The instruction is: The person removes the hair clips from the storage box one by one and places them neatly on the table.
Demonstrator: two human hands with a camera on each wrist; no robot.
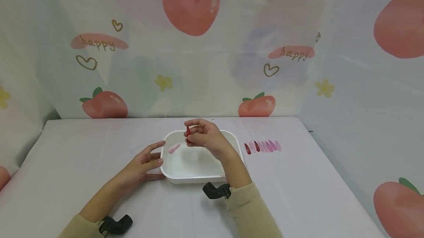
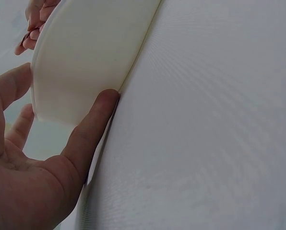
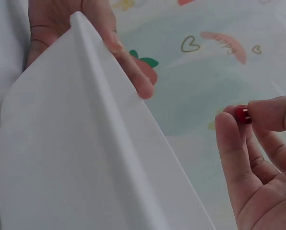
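A white shallow tray (image 1: 202, 166) stands on the table in the head view. My left hand (image 1: 137, 170) is at its left side, with fingertips touching the rim and the thumb against the wall in the left wrist view. Above the tray, my right hand (image 1: 210, 140) pinches a red false nail (image 1: 188, 131) between thumb and fingers; the right wrist view shows this nail (image 3: 242, 115) end-on, glossy. Inside the tray, towards its left end, lies pink false nail material (image 1: 174, 149); whether it is one piece or two is hard to tell.
To the right of the tray, several false nails (image 1: 266, 146), pink and dark red, lie in a row on the white tablecloth (image 1: 298, 193). A printed backdrop (image 1: 205, 65) with fruit and hearts rises behind the table. Each wrist carries a black camera mount (image 1: 215, 191).
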